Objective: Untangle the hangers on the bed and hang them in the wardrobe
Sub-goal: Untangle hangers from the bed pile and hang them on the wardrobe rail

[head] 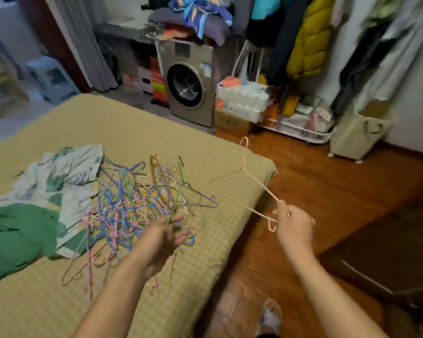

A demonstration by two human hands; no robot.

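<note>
Landmark for all places: the bed [137,132], covered in a yellow checked spread.

Tangled hangers [142,203]: a large knot of thin wire hangers in blue, pink, purple, green and tan lies on the bed near its right-hand corner, just beside a patterned cloth [66,172] and a green cloth [15,235] that lie further left on the bed. The strands cross and hook into each other; no count is possible.

Left hand [163,236]: hovers over the near edge of the knot, palm turned up, fingers loosely curled. A green hanger wire [175,206] runs up from between its fingers, so the hand appears to pinch that wire, which at its far end is still threaded into the heap.

Right hand [293,224]: held out past the right edge of the bed, over the wooden floor [340,181]. Its fingers are closed round a pink hanger [249,172], which is lifted clear of the heap and touches nothing else. The hook points up and away.

Clothes rail [291,32]: beyond the foot of the bed, well apart from it, coats hang beside a washing machine [188,86]. This is presumably the wardrobe meant; the bar itself is not visible.

Progress, as judged: early. One pink hanger is free but not yet hung. Nearly the whole heap remains to be separated. No bare hangers can be made out on the rail. A loose strand lies on the floor at the foot of the view; too blurred to identify.
</note>
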